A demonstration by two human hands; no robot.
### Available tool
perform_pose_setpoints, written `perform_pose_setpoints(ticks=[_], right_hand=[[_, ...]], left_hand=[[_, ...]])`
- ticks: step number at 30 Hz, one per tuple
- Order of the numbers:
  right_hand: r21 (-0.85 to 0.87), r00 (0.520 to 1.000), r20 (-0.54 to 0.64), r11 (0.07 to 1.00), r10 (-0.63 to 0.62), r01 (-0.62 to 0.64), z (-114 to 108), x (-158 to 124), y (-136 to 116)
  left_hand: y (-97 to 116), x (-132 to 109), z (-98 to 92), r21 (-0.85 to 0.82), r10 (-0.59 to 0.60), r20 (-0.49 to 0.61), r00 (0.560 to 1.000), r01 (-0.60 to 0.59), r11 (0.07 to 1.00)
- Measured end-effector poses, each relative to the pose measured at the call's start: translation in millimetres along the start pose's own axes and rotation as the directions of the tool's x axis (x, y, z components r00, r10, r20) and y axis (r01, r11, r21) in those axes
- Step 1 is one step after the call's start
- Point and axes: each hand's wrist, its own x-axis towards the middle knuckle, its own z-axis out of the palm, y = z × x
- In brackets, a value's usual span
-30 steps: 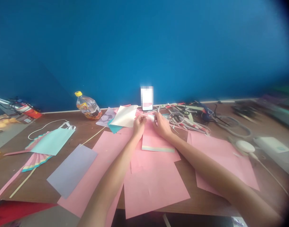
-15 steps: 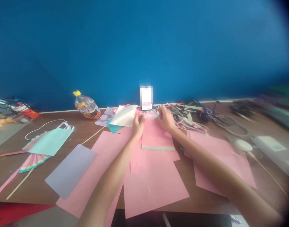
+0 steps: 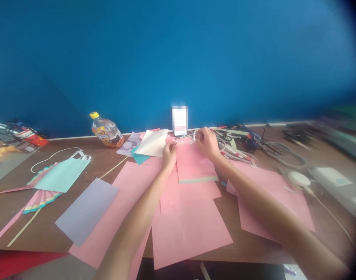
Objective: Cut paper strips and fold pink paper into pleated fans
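Observation:
A pink sheet of paper (image 3: 196, 165) with a pale striped band along its near edge lies at the middle of the table, on top of larger pink sheets (image 3: 189, 229). At its far left corner my left hand (image 3: 169, 156) has its fingers pinched together on the paper. Over the far right part, my right hand (image 3: 208, 143) is closed, thumb and fingers bent together. Something thin and white shows by its fingertips, but I cannot make out what it holds.
A phone (image 3: 180, 120) leans on the blue wall. Left are a drink bottle (image 3: 107, 132), cream paper (image 3: 152, 142), a lilac sheet (image 3: 87, 211) and a folded-paper fan piece (image 3: 43, 202) under light blue paper (image 3: 63, 175). Tangled cables (image 3: 239, 149) and a white charger (image 3: 299, 179) lie right.
The banded pink sheet has shifted slightly to the right and away, turning a little. My right hand has moved slightly right; my left hand stays nearly in place.

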Motion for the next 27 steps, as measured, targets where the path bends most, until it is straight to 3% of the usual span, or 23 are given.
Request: perform_pose_setpoints(ticks=[7, 13, 27], right_hand=[[-0.022, 0.999, -0.005, 0.999, 0.041, -0.041, -10, 3, -5], [-0.009, 0.995, -0.044, 0.996, 0.089, -0.089, -13, 4, 1], [0.048, 0.977, -0.145, 0.988, 0.155, -0.149, -21, 10, 16]], left_hand=[[5, 0, 2.1, -0.061, -0.077, -0.045, 0.996, 0.075, 0.995], [3, -1, 1.6, -0.065, -0.057, -0.01, 0.998, 0.056, 0.996], [7, -2, 0.9, -0.067, -0.051, -0.057, 0.997, 0.047, 0.997]])
